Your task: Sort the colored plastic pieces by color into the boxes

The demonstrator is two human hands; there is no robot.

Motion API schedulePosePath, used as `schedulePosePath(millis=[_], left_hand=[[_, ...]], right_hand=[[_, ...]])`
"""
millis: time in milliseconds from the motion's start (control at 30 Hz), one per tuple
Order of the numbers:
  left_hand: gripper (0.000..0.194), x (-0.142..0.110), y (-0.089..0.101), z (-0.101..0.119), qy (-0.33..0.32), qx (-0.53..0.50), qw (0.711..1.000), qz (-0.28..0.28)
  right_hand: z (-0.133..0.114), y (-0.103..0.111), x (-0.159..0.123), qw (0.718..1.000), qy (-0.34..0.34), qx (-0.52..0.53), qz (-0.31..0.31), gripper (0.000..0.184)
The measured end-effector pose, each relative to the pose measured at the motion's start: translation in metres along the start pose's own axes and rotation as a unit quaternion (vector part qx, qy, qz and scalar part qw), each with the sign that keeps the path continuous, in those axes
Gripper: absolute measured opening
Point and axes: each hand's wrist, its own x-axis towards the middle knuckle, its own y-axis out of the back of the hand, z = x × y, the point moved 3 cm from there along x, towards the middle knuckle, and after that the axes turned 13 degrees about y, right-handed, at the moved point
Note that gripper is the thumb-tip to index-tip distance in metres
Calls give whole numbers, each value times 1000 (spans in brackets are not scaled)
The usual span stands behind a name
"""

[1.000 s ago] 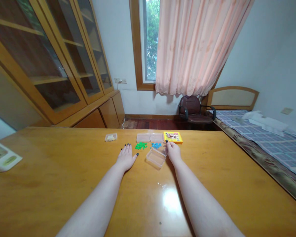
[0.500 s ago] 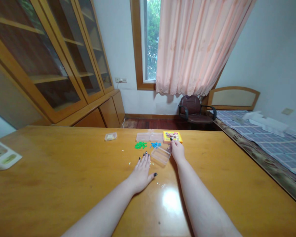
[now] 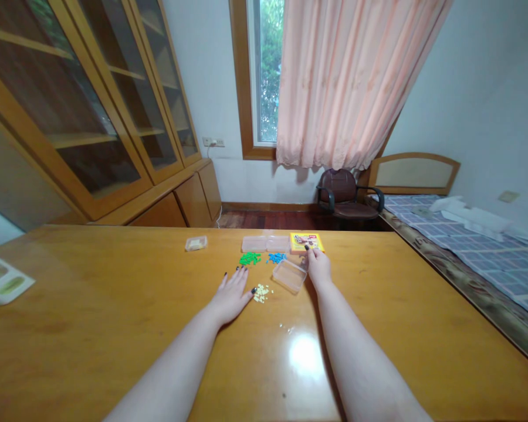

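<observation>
While the right hand (image 3: 319,269), fingers curled, grip indeterminable, adjoins the clear box (image 3: 289,276), cream pieces (image 3: 261,292) lie left of it, apparently penned by the left hand (image 3: 231,297), fingers spread.

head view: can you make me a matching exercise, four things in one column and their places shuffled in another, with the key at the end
Things
1. cream pile
2. green pile
3. yellow box
4. chair

Places
A. left of the bed
B. beside the thumb of the left hand
C. on the desk, just past the right hand
D. directly left of the blue pile

Pairs: 1-B, 2-D, 3-C, 4-A
</observation>
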Motion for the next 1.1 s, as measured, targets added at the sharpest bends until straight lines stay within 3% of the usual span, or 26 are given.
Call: schedulePosePath(millis=[167,267,333,467,600,767,1100], left_hand=[[66,-15,-11,39,-70,-38,996,-30],[66,-14,-9,47,-99,-98,990,-35],[61,-8,-1,40,-96,-172,980,-17],[40,8,22,4,-65,-288,955,26],[22,12,33,-15,-77,-202,976,-23],[23,7,25,-3,-106,-129,983,-81],[10,8,16,7,-100,-105,987,-71]], right_hand=[[-8,1,-2,997,50,-51,-23,38],[-17,-5,-4,994,88,-43,-51,37],[-20,-7,-6,993,96,-39,-58,38],[-20,-11,-7,995,74,-30,-53,42],[-15,-15,-6,997,56,-20,-51,43],[-10,-15,-5,997,62,-26,-47,47],[-11,-16,-6,996,57,-45,-59,44]])
